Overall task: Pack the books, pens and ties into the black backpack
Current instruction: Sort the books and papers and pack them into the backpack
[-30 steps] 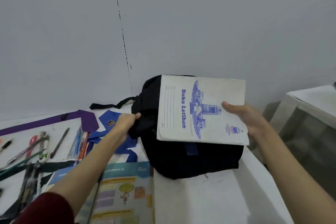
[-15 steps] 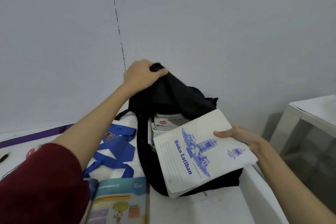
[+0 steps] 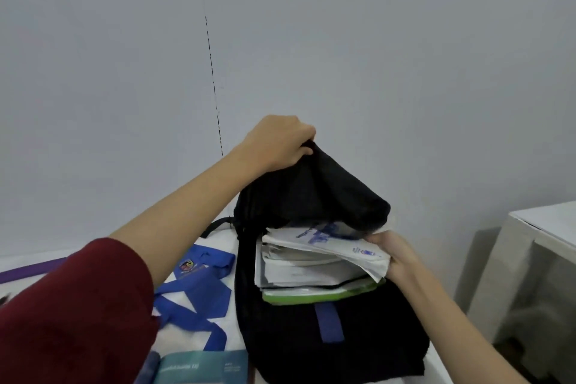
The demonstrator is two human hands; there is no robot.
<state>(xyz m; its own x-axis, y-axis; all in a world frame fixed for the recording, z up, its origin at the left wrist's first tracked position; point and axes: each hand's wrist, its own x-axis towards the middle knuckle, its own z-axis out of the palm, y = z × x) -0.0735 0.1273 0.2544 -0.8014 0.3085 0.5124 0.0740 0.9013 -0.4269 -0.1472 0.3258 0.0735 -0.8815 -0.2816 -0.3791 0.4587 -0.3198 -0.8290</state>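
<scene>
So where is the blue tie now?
In the head view, the blue tie lies on the table left of the black backpack, under the left forearm.

Matt cloth backpack, paper exercise book

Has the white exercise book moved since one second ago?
Yes. The white exercise book went from in front of the black backpack down into its opening, onto the books there.

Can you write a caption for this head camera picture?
Left hand lifts the backpack flap while right hand slides a notebook inside.
</scene>
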